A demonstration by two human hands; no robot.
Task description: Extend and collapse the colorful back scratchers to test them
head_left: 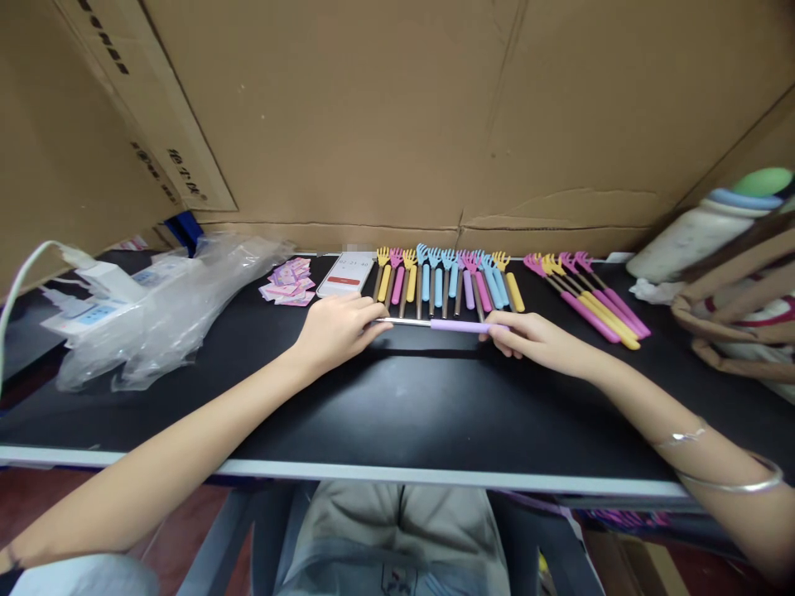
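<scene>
Held level between my two hands is a metal rod with a purple grip (pixel 458 325), looking like the handle of a back scratcher. My left hand (pixel 344 325) pinches its bare metal end, and the tip is hidden in the fingers. Around the end of the purple grip, my right hand (pixel 527 338) is closed. Just beyond lies a row of yellow, pink, blue and purple back scratchers and grips (pixel 438 285). Farther right, several assembled-looking back scratchers (pixel 590 302) with pink and yellow handles lie slanted.
A phone (pixel 344 275) showing a timer and a pile of small pink printed packets (pixel 290 283) lie left of the row. Clear plastic bags (pixel 174 310) cover a power strip at left. A bottle (pixel 696 232) and brown bag (pixel 733 306) stand right. Cardboard walls (pixel 373 124) enclose the desk.
</scene>
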